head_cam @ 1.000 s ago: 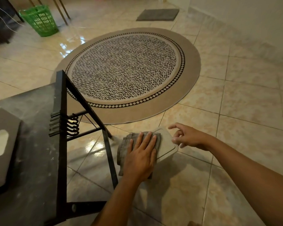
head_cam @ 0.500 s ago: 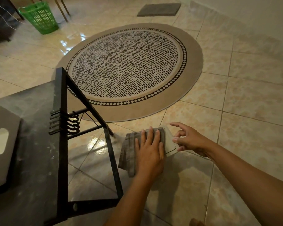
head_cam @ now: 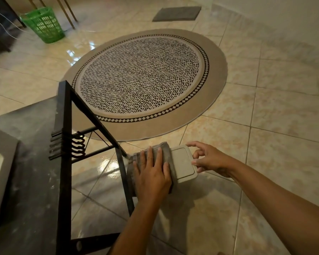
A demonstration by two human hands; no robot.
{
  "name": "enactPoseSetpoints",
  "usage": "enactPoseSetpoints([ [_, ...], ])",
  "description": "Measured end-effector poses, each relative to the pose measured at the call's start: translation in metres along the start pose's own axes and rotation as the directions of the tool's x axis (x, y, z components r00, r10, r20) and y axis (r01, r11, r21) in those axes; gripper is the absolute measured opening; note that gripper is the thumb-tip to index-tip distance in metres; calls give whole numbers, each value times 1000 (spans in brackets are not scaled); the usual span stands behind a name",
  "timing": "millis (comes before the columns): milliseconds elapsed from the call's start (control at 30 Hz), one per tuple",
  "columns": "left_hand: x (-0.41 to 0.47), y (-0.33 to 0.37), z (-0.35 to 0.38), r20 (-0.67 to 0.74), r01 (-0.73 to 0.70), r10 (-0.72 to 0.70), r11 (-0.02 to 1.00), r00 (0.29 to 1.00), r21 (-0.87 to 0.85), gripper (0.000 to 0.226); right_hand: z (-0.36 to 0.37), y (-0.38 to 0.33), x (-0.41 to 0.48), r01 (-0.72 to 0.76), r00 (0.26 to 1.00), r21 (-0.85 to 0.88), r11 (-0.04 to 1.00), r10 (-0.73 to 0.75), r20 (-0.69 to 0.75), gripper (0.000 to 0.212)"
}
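Hemmed in on the left, open floor to the right and ahead.

Just left of the left hand (head_cam: 151, 173), a slanted black frame leg (head_cam: 125, 173) stands against the edge of the grey cloth (head_cam: 166, 153) and closes that side. Beyond the leg, the dark bench (head_cam: 31, 181) and the grey box (head_cam: 0, 168) on it bar the way further. Ahead of both hands the round rug (head_cam: 142, 80) lies flat and near. Bare tiled floor (head_cam: 284, 144) spreads right of the right hand (head_cam: 208, 159). The green basket (head_cam: 42, 24) and grey mat (head_cam: 177, 13) sit well beyond.
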State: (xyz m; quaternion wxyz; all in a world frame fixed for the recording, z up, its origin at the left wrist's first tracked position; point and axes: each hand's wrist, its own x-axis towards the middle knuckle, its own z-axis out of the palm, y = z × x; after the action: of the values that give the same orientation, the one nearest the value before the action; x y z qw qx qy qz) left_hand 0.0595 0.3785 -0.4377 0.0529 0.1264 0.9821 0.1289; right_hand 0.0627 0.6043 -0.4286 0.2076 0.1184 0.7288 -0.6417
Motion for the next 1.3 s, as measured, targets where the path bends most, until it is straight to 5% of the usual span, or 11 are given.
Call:
enactPoseSetpoints([
  [133, -13, 33, 9, 69, -96, 94, 995, 993, 20, 60, 3, 4, -2, 13, 1000, 2, 1000, -13, -21, 62],
  [433, 9, 23, -4, 160, -293, 278, 953, 947, 79, 59, -6, -8, 2, -51, 981, 18, 999, 46, 186, 74],
  [633, -5, 7, 2, 62, -87, 82, 992, 995, 92, 59, -1, -9, 7, -57, 985, -12, 998, 58, 163, 73],
  [867, 16, 37, 10, 106, -275, 265, 957, 958, 91, 56, 4, -12, 5, -52, 989, -20, 998, 54, 138, 78],
  [1033, -3, -1, 2, 11, 53, -54, 998, 998, 30, 58, 8, -5, -1, -48, 994, 2, 999, 48, 103, 76],
  [1233, -3, 44, 13, 113, -192, 181, 977, 977, 89, 57, 12, -11, 1, -41, 989, -23, 999, 44, 139, 78],
  [1300, 10, 33, 6, 114, -154, 142, 982, 983, 105, 55, 15, -9, 0, -56, 990, -8, 998, 57, 130, 79],
])
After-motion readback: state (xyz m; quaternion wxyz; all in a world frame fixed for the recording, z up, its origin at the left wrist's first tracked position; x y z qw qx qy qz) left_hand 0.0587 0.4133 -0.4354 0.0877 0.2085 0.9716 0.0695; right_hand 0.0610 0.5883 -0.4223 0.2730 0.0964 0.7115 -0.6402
